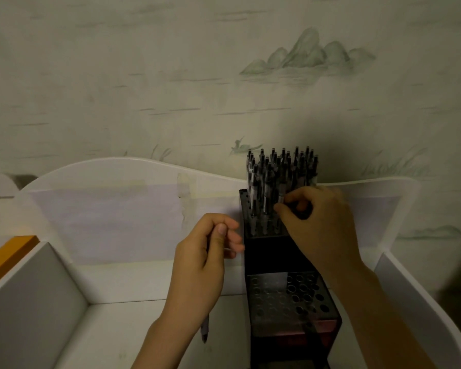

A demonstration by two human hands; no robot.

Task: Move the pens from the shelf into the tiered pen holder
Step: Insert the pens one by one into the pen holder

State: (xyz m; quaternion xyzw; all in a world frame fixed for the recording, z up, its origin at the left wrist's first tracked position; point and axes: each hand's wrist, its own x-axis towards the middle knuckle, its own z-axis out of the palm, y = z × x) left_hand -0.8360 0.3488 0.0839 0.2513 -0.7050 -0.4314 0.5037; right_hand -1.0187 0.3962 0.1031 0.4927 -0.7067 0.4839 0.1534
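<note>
**Pens, upper tier of holder**

Pens: upright, crowded in the far, upper tier of the black tiered pen holder; near tier's holes unfilled. Right hand pinches one standing pen. Left hand grips a loose pen, pointing down. White shelf beneath.

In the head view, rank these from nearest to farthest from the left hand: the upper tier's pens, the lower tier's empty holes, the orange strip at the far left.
Measured from the left hand:
1. Cluster of black-capped pens standing in the black pen holder's upper tier, just to its right.
2. Empty round holes in the holder's lower tier, lower right; fairly close to the first.
3. Orange strip at the far left edge, clearly farthest.
</note>
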